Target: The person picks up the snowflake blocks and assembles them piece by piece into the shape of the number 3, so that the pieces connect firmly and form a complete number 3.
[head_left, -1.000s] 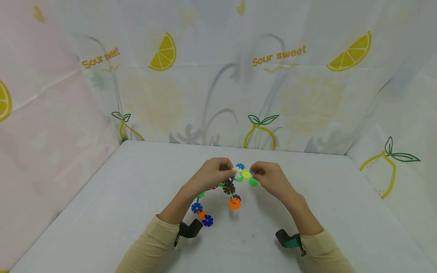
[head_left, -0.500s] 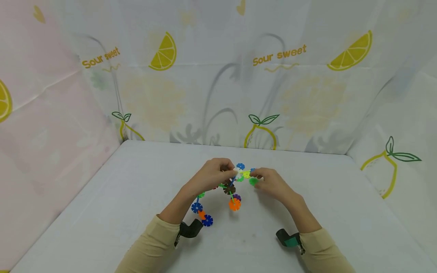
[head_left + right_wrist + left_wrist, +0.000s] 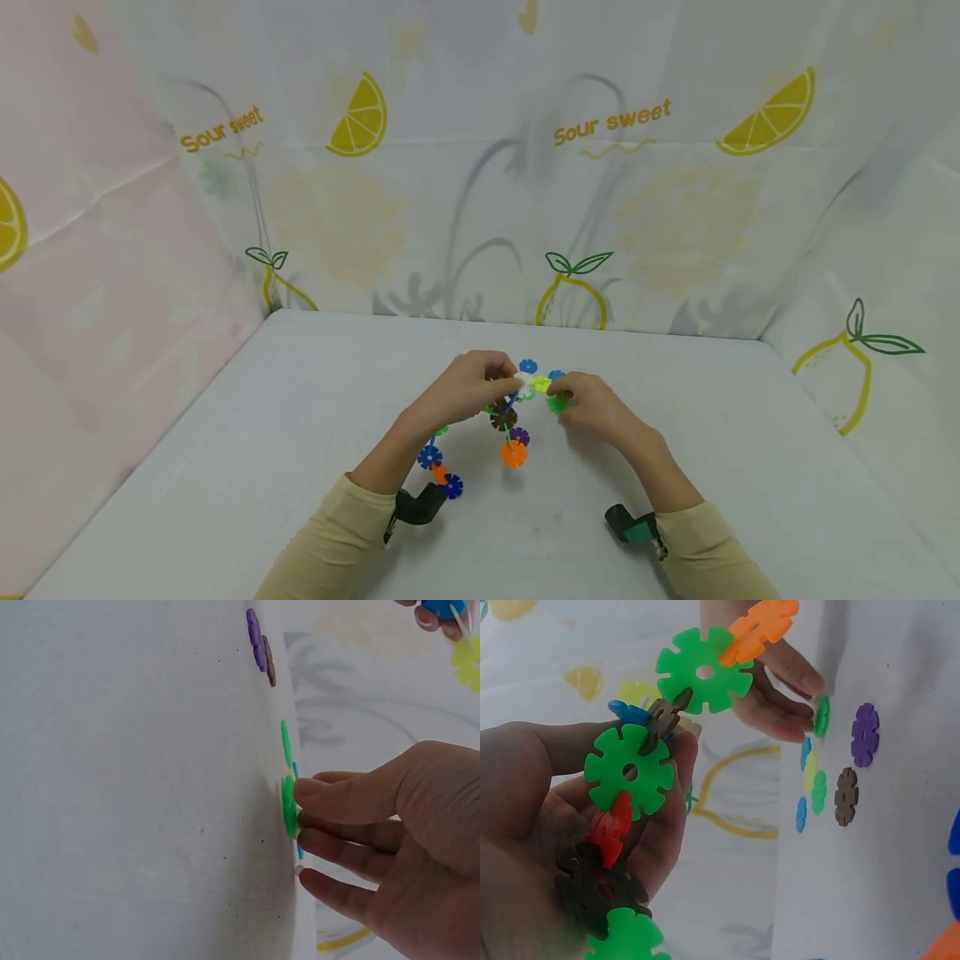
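Observation:
My left hand (image 3: 476, 387) holds a linked chain of notched snowflake discs, which shows close up in the left wrist view. Green discs (image 3: 609, 774), a red one (image 3: 611, 831) and dark brown ones make up part of it, and an orange disc (image 3: 761, 634) tips one end. A white disc (image 3: 524, 384) is by the left fingertips. Just beyond, my right hand (image 3: 596, 404) is low over the table, its thumb and fingertips beside a loose green disc (image 3: 287, 802). Those fingers are loosely bent and apart; whether they touch the disc is hard to see.
Loose discs lie on the white table (image 3: 675, 467): a purple one (image 3: 865, 735), a brown one (image 3: 846, 796), a green one (image 3: 819, 793) and a blue one (image 3: 801, 815). Lemon-printed cloth (image 3: 465, 192) stands behind the table.
My right hand has left the yellow disc at the chain and dropped slightly, down to the loose green disc. My left hand stays nearly still with the chain, which has shifted slightly.

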A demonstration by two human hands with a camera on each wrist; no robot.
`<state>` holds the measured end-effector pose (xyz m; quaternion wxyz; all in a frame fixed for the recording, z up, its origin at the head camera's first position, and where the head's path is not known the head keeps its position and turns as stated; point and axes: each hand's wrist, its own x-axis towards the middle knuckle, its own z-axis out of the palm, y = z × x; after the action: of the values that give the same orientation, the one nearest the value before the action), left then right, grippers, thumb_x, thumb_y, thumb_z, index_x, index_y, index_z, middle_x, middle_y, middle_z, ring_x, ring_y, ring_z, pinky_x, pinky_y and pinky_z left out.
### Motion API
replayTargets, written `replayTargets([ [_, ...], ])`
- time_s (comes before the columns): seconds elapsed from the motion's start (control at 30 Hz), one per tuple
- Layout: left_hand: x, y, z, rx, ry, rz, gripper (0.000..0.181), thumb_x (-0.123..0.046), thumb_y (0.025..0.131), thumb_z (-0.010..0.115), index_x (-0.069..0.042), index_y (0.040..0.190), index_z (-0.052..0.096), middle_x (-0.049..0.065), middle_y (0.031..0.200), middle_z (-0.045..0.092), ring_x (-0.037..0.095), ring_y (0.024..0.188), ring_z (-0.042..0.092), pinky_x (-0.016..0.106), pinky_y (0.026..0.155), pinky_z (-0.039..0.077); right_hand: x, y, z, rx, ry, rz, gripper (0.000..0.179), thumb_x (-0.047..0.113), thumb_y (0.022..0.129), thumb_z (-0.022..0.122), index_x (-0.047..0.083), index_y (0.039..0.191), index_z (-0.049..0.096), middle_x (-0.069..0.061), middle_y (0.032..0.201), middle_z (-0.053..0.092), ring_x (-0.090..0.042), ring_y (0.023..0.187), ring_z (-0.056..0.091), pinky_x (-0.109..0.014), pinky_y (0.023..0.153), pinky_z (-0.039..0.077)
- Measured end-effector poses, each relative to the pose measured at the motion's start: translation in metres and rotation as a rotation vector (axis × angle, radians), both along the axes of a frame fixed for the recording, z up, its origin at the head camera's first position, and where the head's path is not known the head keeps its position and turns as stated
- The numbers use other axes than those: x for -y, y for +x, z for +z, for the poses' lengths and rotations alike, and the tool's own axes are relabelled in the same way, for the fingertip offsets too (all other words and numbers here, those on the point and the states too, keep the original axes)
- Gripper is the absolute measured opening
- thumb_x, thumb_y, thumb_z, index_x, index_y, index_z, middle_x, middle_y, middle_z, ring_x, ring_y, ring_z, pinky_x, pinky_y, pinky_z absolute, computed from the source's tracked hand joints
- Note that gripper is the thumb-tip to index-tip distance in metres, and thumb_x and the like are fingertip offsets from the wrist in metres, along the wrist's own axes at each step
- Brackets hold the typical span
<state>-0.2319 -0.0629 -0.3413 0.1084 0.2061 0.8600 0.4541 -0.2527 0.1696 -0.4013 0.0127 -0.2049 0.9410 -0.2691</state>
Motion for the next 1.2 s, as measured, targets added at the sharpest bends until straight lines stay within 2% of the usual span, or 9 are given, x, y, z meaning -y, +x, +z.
replayTargets([
  [0.23,-0.0004,0.0006,-0.0002,-0.001,-0.015,-0.003,0.015,-0.029,0.098,0.062,-0.015,0.093,0.068,0.000,0.087,0.070,0.015,0.065,0.063,0.027,0.054,0.046,0.0003,-0.0003,-0.0015,-0.020,0.029,0.005,0.026,-0.008,0.075,0.073,0.001,0.099,0.072,-0.007,0.089,0.065,-0.018,0.082,0.055,-0.036,0.078,0.051],
  [0.57,-0.0007,-0.0003,-0.0019,-0.001,-0.001,-0.010,0.015,-0.028,0.098,0.062,-0.015,0.092,0.067,0.000,0.086,0.070,0.014,0.067,0.065,0.028,0.056,0.048,0.0007,-0.0001,-0.0046,-0.022,0.047,0.003,0.024,-0.010,0.073,0.071,0.003,0.093,0.072,-0.006,0.082,0.060,-0.017,0.076,0.050,-0.031,0.069,0.045],
  [0.9,-0.0011,0.0023,-0.0006,-0.014,0.014,0.006,0.016,-0.026,0.098,0.063,-0.011,0.094,0.067,0.002,0.088,0.070,0.015,0.067,0.064,0.028,0.059,0.049,0.0029,0.0034,-0.0021,-0.007,0.058,-0.005,0.026,-0.011,0.072,0.070,0.003,0.094,0.071,-0.007,0.083,0.061,-0.018,0.077,0.051,-0.031,0.068,0.045],
  [1.2,-0.0013,0.0034,0.0004,-0.019,0.002,0.013,0.015,-0.026,0.098,0.062,-0.012,0.095,0.066,0.002,0.087,0.070,0.014,0.066,0.064,0.026,0.051,0.045,0.0030,0.0042,-0.0015,-0.001,0.049,0.001,0.028,-0.013,0.072,0.067,0.003,0.095,0.071,-0.007,0.083,0.060,-0.017,0.076,0.050,-0.030,0.067,0.045],
])
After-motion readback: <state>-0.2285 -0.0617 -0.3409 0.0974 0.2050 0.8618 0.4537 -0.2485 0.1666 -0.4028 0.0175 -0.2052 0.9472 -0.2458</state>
